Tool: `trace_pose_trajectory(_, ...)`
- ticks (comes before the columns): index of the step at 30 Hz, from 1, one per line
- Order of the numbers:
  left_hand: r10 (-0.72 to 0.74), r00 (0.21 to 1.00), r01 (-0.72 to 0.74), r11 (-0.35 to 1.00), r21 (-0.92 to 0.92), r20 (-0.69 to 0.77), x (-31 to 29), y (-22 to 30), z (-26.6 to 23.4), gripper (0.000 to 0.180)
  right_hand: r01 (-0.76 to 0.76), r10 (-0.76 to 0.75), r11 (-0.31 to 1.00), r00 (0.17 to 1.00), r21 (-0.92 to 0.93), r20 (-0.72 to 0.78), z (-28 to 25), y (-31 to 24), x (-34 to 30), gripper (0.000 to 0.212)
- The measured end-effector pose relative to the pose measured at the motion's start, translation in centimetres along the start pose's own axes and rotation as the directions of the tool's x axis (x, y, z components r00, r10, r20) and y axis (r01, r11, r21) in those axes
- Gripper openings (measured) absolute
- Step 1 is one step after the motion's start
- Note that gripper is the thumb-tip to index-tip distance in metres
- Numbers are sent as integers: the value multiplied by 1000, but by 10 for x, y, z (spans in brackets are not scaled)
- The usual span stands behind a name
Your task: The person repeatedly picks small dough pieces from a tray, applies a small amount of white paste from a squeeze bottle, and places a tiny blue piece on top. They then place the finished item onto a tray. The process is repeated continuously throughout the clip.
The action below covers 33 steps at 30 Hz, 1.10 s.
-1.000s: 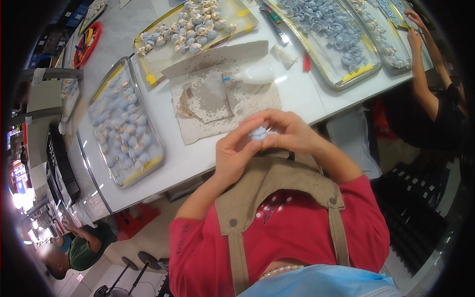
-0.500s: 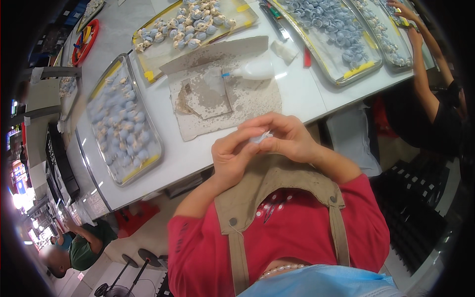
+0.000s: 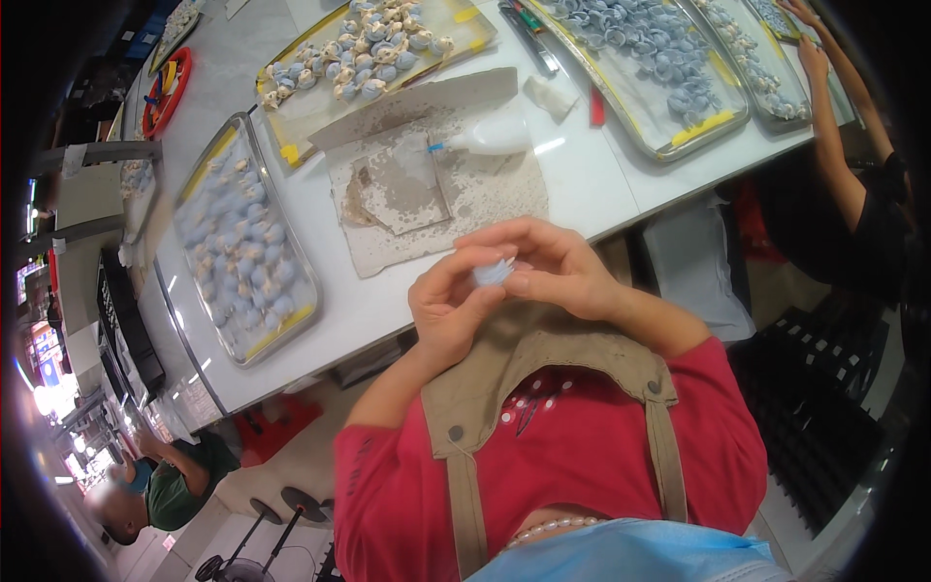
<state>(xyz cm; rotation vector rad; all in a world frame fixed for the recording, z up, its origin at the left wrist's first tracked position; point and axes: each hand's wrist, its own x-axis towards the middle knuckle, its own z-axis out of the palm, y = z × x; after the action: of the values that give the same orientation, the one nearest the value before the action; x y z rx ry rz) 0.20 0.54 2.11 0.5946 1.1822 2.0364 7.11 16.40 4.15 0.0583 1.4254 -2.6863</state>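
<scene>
Close in front of my apron, both hands meet around a small pale blue piece (image 3: 493,274). It looks like one of the blue shell-shaped parts on the trays, but the fingers cover much of it. My left hand (image 3: 448,303) pinches it from the left between thumb and fingers. From the right, my right hand (image 3: 562,267) curls over it, thumb and fingertips against its edge. Just beyond the hands lies a stained cardboard sheet (image 3: 388,254), bearing a white squeeze bottle (image 3: 497,138) with a blue tip, lying on its side.
Trays of small blue and cream pieces stand at left (image 3: 308,291) and far centre (image 3: 291,153). A tray of blue shell-shaped parts (image 3: 669,73) is at far right. Beside it lie a crumpled tissue (image 3: 550,99) and pens (image 3: 529,29). A co-worker's arms (image 3: 839,126) reach in at right.
The pale blue piece shows more between my fingertips, turned and shifted slightly left. Both hands stay closed around it, with small finger movements. The whole view has shifted a little.
</scene>
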Motion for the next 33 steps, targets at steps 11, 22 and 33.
trace_pose_trajectory(11, 37, 999, -31, 988, 151, -38, -1, 0, -1, 26, -14, 29, 980, 997, 199, -69, 5, 10, 0, 35)
trace_pose_trajectory(22, 31, 997, -18, 984, 175, -70, -1, 2, -8, 24, -1, 18, 982, 996, 187, -92, 12, 13, 10, 34)
trace_pose_trajectory(33, 551, 798, 221, 112, 969, -245, 10, 72, -108, 28, 235, -706, 421, 691, -876, -154, -36, 13, 47, 21)
